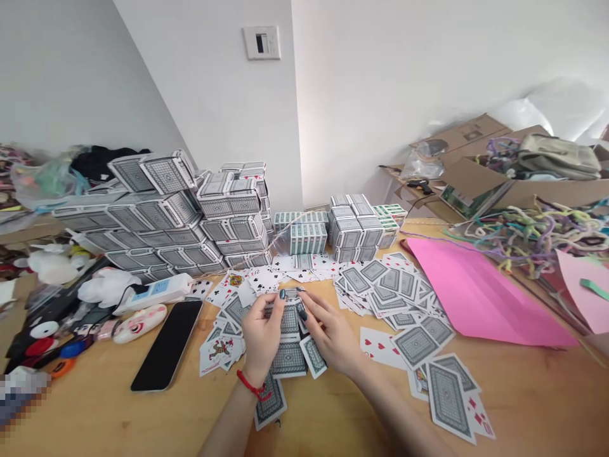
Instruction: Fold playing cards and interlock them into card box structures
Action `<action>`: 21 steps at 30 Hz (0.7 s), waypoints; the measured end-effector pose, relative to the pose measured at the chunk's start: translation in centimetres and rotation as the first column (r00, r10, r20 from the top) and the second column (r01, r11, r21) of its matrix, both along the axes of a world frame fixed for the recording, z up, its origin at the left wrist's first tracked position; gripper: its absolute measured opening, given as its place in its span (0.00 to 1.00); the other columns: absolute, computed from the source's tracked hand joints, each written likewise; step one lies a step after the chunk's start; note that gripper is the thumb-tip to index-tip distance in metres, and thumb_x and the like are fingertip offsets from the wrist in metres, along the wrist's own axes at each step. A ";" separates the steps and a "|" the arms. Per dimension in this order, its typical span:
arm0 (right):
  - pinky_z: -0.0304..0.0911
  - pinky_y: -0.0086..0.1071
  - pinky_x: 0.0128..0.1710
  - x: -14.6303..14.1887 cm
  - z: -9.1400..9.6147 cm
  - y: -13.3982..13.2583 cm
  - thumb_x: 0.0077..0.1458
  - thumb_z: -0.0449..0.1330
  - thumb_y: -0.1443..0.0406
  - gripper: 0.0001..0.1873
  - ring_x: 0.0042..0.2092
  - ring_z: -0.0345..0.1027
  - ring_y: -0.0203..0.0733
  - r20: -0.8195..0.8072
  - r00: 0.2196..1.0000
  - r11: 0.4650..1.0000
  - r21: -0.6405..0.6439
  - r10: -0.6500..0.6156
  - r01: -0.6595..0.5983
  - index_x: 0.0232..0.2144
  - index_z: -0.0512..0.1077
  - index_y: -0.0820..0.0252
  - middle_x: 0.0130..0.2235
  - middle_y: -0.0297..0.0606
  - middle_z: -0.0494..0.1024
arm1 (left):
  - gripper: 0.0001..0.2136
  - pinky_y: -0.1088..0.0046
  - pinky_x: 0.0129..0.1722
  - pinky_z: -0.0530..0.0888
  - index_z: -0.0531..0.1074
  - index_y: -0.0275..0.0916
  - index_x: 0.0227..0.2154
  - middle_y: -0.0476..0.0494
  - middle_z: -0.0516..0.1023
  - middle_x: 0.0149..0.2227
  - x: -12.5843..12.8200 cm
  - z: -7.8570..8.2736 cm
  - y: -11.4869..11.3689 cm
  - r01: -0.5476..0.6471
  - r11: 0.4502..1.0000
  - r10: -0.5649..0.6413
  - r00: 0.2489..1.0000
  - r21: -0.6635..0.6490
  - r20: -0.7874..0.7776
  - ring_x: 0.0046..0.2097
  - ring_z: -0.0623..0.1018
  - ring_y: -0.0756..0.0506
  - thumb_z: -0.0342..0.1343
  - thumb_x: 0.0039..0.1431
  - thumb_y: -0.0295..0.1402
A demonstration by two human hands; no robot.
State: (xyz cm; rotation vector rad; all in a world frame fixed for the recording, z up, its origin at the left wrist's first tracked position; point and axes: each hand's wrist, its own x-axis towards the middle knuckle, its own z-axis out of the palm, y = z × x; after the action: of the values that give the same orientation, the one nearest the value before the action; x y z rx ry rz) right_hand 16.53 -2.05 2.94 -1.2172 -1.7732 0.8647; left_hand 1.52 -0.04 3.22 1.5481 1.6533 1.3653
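My left hand (pixel 261 335) and my right hand (pixel 330 331) meet over the middle of the wooden table (pixel 143 419). Together they pinch a small stack of playing cards (pixel 289 315), patterned backs up, with the fingertips closed on its top edge. A red string bracelet (pixel 252 386) circles my left wrist. Loose cards (pixel 399 298) lie scattered around both hands, some face up, most face down.
Stacked card boxes (pixel 176 216) stand at the back left, smaller piles (pixel 354 227) at the centre. A black phone (pixel 169 343) lies left of my hands. Pink paper (pixel 480 295), pipe cleaners (pixel 533 231) and cardboard boxes (pixel 476 171) fill the right side.
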 end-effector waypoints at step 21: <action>0.67 0.36 0.45 0.6 0.8 -0.5 0.58 0.50 0.58 0.29 0.52 0.62 0.44 -0.067 0.991 0.979 -0.157 0.119 -0.128 0.60 0.48 0.46 0.62 0.37 0.52 | 0.12 0.76 0.30 0.69 0.70 0.37 0.28 0.48 0.75 0.27 0.3 0.2 0.2 -0.034 0.999 0.036 0.997 -0.024 0.070 0.29 0.73 0.48 0.50 0.55 0.41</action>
State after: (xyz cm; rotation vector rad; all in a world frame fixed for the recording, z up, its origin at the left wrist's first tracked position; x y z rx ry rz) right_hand 17.15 -2.58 3.77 -1.1807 -1.7750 1.1222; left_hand 1.80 0.14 3.40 1.4484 1.6545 1.3982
